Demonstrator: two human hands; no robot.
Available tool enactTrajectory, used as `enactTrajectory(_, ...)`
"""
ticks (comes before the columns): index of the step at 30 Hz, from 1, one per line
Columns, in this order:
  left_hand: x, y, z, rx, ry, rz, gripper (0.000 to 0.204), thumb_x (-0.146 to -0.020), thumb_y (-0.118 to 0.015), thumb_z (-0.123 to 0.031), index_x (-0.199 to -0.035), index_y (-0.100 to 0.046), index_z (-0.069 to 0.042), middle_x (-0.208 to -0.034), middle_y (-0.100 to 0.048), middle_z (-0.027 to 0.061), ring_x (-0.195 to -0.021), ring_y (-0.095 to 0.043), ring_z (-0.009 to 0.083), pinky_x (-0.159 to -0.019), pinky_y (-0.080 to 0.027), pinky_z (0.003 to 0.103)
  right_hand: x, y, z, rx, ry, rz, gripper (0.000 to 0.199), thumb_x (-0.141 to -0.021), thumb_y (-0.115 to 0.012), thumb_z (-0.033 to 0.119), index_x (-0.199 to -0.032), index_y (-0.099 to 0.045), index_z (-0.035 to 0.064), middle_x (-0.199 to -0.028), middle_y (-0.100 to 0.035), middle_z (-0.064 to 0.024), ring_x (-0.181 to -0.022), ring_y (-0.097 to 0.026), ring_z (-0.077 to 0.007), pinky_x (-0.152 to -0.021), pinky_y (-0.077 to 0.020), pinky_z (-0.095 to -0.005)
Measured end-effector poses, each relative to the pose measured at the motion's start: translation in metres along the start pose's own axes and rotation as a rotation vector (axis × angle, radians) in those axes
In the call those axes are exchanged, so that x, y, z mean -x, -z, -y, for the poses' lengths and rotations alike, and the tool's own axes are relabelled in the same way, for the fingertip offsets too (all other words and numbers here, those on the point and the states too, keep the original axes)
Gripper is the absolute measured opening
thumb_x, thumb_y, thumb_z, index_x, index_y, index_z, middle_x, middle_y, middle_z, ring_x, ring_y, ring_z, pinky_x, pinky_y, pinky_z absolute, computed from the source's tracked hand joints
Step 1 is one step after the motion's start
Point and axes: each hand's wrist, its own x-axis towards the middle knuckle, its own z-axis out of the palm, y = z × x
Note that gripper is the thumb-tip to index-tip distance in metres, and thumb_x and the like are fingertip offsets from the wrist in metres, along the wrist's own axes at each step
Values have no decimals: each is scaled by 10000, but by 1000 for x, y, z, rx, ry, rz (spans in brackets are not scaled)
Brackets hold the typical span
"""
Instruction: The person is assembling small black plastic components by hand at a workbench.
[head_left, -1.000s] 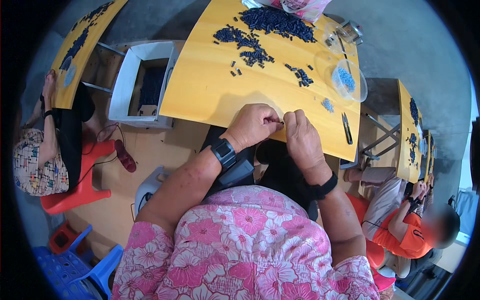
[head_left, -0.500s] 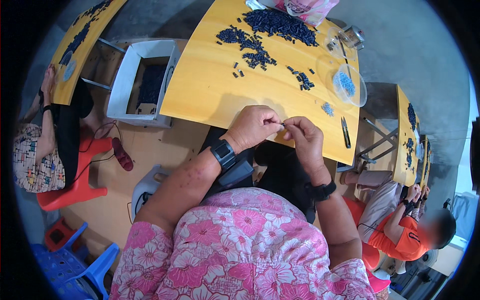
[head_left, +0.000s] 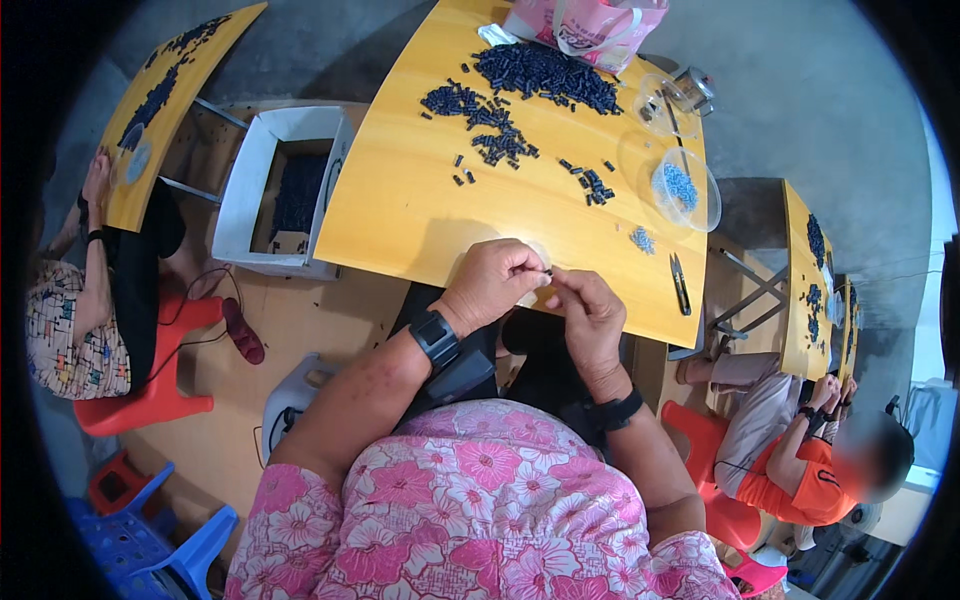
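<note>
My left hand and my right hand meet at the near edge of the yellow table. Fingertips of both are pinched together around a tiny dark piece, mostly covered by the fingers. Beyond them lie a few short black cylindrical parts, with a larger pile of the same parts at the back. A little heap of small pale blue-grey pieces sits to the right of my hands. Near the right edge rests a slim dark pair of tweezers or snips.
A clear round tub holds small blue pieces, beside another clear dish and a metal canister. A pink bag stands behind the pile. A white carton is left of the table. People work at tables on both sides.
My view has shifted a little, so the table and its contents sit lower and slightly left in the picture. My hands stay together, pinching the same tiny piece.
</note>
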Motion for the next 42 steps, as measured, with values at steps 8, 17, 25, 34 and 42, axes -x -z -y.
enactTrajectory(8,-1,1,2,-92,0,48,98,-790,-698,-136,-836,-698,-49,-788,-677,107,-738,-664,239,-688,-518,320,-1,2,-3,47,149,4,257,-839,-560,-133,-989,-675,42,-809,-622,-60,-714,-620,-137,-673,-516,-259)
enactTrajectory(17,0,-3,7,-68,-55,-33,99,-816,-704,-132,-871,-689,-51,-773,-686,90,-664,-662,202,-618,-522,308,-19,10,3,245,220,49,146,-802,-679,-16,-944,-687,18,-822,-658,-99,-753,-653,-199,-701,-523,-309)
enactTrajectory(25,-2,1,-3,-81,-24,44,105,-796,-714,-152,-845,-681,-66,-796,-677,91,-732,-663,242,-671,-526,335,-73,24,-3,554,180,-129,77,-764,-722,92,-827,-713,50,-790,-640,-151,-724,-633,-319,-664,-514,-358)
enactTrajectory(34,-3,2,-2,-106,-37,68,110,-784,-700,-183,-833,-682,-86,-811,-673,99,-776,-651,298,-708,-522,379,-110,23,-24,814,179,-226,133,-817,-678,123,-930,-728,75,-806,-642,-115,-702,-641,-288,-629,-497,-375)
enactTrajectory(42,-2,3,-6,-91,-22,77,108,-788,-694,-181,-829,-678,-83,-810,-669,106,-777,-649,302,-713,-521,381,-117,20,-27,874,141,-179,146,-807,-683,133,-942,-726,99,-876,-666,-116,-772,-653,-324,-695,-525,-403)
